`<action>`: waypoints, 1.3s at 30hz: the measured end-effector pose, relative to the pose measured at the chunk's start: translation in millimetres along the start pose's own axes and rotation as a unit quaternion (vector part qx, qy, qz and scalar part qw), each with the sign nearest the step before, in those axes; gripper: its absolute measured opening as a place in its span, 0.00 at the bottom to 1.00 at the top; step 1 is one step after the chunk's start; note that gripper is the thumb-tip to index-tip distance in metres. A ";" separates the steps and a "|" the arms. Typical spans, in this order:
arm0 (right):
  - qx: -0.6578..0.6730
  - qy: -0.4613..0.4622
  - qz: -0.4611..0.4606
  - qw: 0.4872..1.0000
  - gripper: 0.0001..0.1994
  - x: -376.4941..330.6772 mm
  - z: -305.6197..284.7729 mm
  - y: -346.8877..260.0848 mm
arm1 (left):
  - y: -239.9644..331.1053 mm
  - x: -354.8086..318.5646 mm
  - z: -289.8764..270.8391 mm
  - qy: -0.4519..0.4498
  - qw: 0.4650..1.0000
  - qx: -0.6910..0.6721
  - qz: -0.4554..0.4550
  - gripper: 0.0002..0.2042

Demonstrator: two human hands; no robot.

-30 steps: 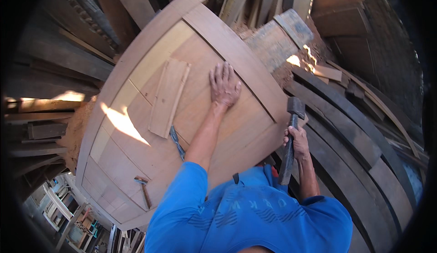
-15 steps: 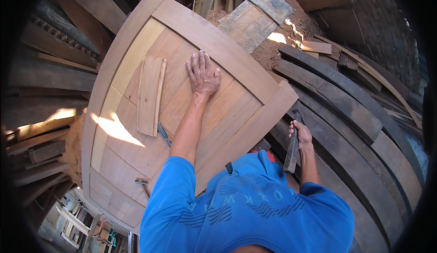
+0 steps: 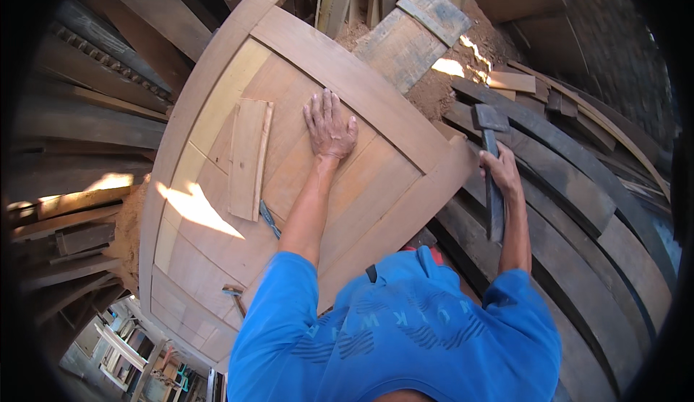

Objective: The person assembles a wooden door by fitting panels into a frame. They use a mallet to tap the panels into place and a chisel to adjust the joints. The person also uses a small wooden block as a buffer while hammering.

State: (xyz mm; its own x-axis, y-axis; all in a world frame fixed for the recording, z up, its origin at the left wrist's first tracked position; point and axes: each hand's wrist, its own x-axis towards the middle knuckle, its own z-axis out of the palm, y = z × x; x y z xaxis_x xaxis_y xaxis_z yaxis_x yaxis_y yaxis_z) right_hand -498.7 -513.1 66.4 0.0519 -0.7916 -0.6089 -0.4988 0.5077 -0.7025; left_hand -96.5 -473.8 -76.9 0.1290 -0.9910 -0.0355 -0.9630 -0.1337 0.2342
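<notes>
A wooden door panel [image 3: 394, 178] with a raised frame lies in front of me. My left hand [image 3: 331, 129] rests on its planks, palm down and fingers stretched out, holding nothing. My right hand [image 3: 501, 167] is wrapped round the handle of a hammer [image 3: 491, 118] with a dark blocky head. The hammer is raised off the panel's right corner, its head pointing away from me. To the left of my left hand lies a loose pale board [image 3: 247, 157] on the panel. A blue-handled tool [image 3: 270, 218] sticks out beside its lower end, partly hidden by my forearm.
Another small tool [image 3: 233, 291] lies on the panel near my left sleeve. Long dark planks [image 3: 549, 236] are stacked to the right. Beyond the panel are a weathered board [image 3: 412, 37] and sawdust. Leaning timber [image 3: 79, 142] lines the left side.
My right hand has moved up and to the right with the hammer, whose head now shows plainly. My left hand stays flat on the panel. The whole view has shifted slightly.
</notes>
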 end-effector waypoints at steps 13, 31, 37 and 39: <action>-0.167 -0.211 -0.049 0.962 0.09 118.5 49.8 -62.1 | -2.0 -1.2 -5.2 0.027 0.998 -0.059 -0.024 0.37; -0.082 -0.176 -0.039 0.980 0.19 -39.5 126.9 11.4 | -29.5 -46.3 -0.5 -0.031 0.997 -0.048 0.042 0.41; -0.109 -0.208 -0.058 0.970 0.19 -87.0 208.3 50.7 | -36.9 -191.1 -31.4 -0.077 0.994 -0.067 0.032 0.41; -0.119 -0.218 -0.061 0.967 0.20 -90.7 225.9 45.8 | -39.4 -230.9 -44.4 -0.100 0.986 -0.133 0.030 0.40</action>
State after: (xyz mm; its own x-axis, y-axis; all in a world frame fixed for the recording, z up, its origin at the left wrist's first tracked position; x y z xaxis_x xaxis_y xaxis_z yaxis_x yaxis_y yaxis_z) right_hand -330.8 -341.2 6.2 0.4557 -0.5959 -0.6613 -0.6486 0.2865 -0.7051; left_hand -77.8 -239.8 -34.8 -0.0015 -0.9802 -0.1978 -0.8682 -0.0969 0.4866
